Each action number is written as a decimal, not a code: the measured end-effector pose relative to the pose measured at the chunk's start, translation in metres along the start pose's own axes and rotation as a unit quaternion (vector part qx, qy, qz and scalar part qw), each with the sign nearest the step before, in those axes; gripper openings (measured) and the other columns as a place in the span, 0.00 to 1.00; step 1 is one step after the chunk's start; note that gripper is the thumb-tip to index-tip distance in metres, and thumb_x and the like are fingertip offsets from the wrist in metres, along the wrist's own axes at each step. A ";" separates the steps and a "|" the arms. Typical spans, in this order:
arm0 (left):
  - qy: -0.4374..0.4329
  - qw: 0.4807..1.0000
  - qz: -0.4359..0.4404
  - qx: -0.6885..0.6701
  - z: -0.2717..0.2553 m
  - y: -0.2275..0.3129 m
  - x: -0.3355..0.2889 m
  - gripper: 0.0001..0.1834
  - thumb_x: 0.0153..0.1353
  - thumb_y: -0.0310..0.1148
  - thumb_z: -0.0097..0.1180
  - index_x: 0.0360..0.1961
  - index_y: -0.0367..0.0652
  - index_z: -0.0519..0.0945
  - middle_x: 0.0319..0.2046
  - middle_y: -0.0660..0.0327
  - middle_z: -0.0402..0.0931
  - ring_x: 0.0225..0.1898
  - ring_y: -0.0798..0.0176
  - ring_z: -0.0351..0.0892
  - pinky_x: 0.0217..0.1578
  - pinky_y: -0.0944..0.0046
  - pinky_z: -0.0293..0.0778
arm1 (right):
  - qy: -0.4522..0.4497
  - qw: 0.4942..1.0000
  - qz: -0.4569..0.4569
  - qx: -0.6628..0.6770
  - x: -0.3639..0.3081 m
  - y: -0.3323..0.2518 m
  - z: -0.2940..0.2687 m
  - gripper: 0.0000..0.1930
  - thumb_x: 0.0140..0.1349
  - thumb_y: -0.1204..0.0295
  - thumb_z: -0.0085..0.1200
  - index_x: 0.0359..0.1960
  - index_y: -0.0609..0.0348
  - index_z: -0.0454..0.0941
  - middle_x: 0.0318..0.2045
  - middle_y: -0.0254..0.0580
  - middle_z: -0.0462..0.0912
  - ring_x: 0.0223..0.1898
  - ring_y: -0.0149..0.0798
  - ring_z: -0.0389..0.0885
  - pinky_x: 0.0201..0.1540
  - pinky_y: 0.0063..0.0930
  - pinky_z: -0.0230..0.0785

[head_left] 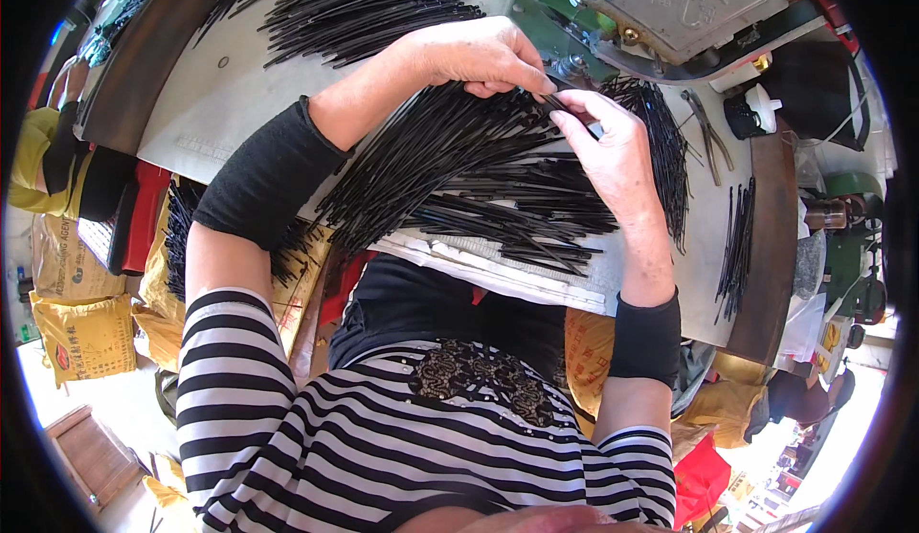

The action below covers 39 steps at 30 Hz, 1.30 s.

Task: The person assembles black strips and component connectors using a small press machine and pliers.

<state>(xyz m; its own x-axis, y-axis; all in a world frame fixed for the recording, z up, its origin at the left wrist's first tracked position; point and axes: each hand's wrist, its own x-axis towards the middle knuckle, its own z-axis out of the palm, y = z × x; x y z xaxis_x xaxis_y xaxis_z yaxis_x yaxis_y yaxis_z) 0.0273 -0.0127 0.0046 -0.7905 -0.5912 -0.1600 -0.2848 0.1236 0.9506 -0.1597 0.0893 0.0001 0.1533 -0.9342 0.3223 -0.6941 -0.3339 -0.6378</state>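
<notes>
Under left hand (pixel 483 55) and right hand (pixel 613 145): pale worktable (pixel 206 93)
Bodyward of both: loose black strips (pixel 412 169)
Grip: each pinching, tips nearly meeting
Between the tips: slim dark piece (pixel 554 103)
Step, I'd say: two-handed fingering; next calls for a steady pinch

Workroom in bright light (pixel 852 428). A pale worktable (pixel 215 102) spans the scene, bounded left and right by dark brown edge boards (pixel 773 246). At left, yellow sacks (pixel 86 342) stand stacked; near left, a brown wooden piece of furniture (pixel 93 456) rests on a pale, light-washed floor (pixel 134 416).
</notes>
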 end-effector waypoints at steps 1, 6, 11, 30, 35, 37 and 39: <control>0.018 1.000 0.008 0.010 0.000 0.003 -0.004 0.17 0.55 0.41 0.58 0.35 0.35 0.80 0.08 0.73 0.58 0.10 0.79 0.55 0.10 0.75 0.49 | 0.010 0.999 -0.012 -0.029 0.000 0.000 -0.001 0.10 0.56 0.73 0.56 0.38 0.62 0.78 0.31 0.46 0.81 0.30 0.32 0.80 0.35 0.21 0.70; 0.121 0.935 0.012 0.334 -0.018 0.004 -0.016 0.21 0.51 0.47 0.59 0.35 0.37 0.80 0.12 0.64 0.69 0.12 0.72 0.68 0.15 0.71 0.65 | 0.025 0.999 0.044 -0.019 0.000 0.010 -0.010 0.10 0.58 0.72 0.53 0.39 0.63 0.78 0.27 0.44 0.82 0.27 0.31 0.80 0.32 0.21 0.69; 0.166 0.868 0.096 0.457 -0.019 -0.020 -0.013 0.15 0.50 0.40 0.58 0.30 0.36 0.80 0.17 0.59 0.75 0.16 0.66 0.74 0.21 0.67 0.70 | -0.006 0.996 0.062 0.060 0.000 0.011 -0.010 0.11 0.60 0.72 0.50 0.40 0.66 0.77 0.22 0.37 0.81 0.24 0.25 0.76 0.28 0.19 0.66; 0.182 0.977 0.072 -0.082 0.021 -0.007 0.005 0.14 0.57 0.35 0.56 0.40 0.35 0.79 0.21 0.61 0.76 0.11 0.76 0.66 0.11 0.77 0.60 | -0.161 0.909 0.207 0.323 -0.008 -0.004 -0.007 0.17 0.59 0.70 0.49 0.48 0.67 0.70 0.23 0.39 0.79 0.21 0.25 0.75 0.21 0.16 0.67; 0.164 0.973 0.083 -0.142 0.026 -0.007 0.004 0.15 0.57 0.33 0.55 0.43 0.34 0.78 0.24 0.61 0.76 0.12 0.77 0.65 0.10 0.77 0.58 | -0.162 0.905 0.211 0.331 -0.007 -0.007 -0.006 0.19 0.59 0.66 0.50 0.48 0.66 0.69 0.22 0.37 0.78 0.20 0.24 0.74 0.20 0.14 0.65; 0.162 0.971 0.086 -0.152 0.027 -0.007 0.004 0.15 0.57 0.32 0.55 0.44 0.35 0.77 0.26 0.61 0.76 0.13 0.78 0.64 0.10 0.77 0.57 | -0.156 0.906 0.209 0.333 -0.006 -0.007 -0.006 0.19 0.59 0.66 0.50 0.48 0.66 0.69 0.22 0.37 0.78 0.20 0.24 0.74 0.20 0.14 0.65; 0.171 0.970 0.078 -0.156 0.029 -0.005 0.003 0.15 0.58 0.31 0.54 0.45 0.35 0.76 0.26 0.62 0.75 0.13 0.78 0.62 0.10 0.77 0.55 | -0.152 0.904 0.211 0.339 -0.006 -0.007 -0.006 0.19 0.59 0.66 0.50 0.48 0.66 0.69 0.22 0.38 0.78 0.20 0.24 0.74 0.20 0.14 0.65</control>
<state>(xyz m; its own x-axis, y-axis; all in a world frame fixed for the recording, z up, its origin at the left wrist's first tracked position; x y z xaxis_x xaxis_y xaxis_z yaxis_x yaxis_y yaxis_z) 0.0103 0.0082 -0.0083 -0.5690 -0.8214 0.0393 0.0448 0.0168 0.9989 -0.1604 0.0983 0.0069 0.2331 -0.9533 -0.1919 -0.1607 0.1569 -0.9745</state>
